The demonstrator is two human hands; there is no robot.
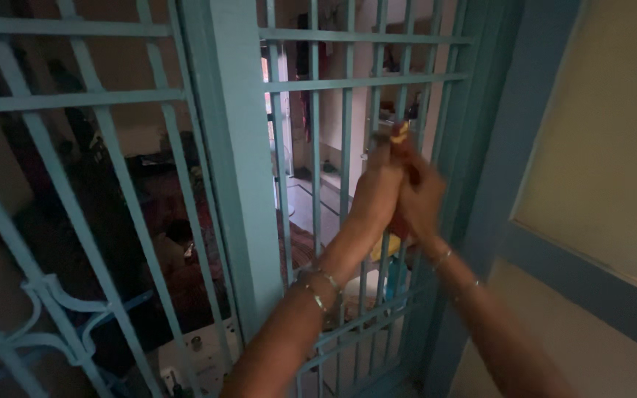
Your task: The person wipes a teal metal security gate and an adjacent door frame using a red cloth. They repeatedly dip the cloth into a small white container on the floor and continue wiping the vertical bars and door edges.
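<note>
My bangled forearms reach up to the blue grille gate (348, 81), where my left hand (377, 193) and right hand (422, 200) close together around a small red-yellow thing (401, 136), and the gate seems not yet opened.

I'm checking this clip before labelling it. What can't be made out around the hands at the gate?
- Head view: the small yellow and red object above the left hand and right hand is blurred; its kind is unclear.
- Any latch or lock on the blue-green barred gate is covered by both hands.
- The grip of the fingers is lost to motion blur.
- The room behind the bars is too dark to read.
</note>
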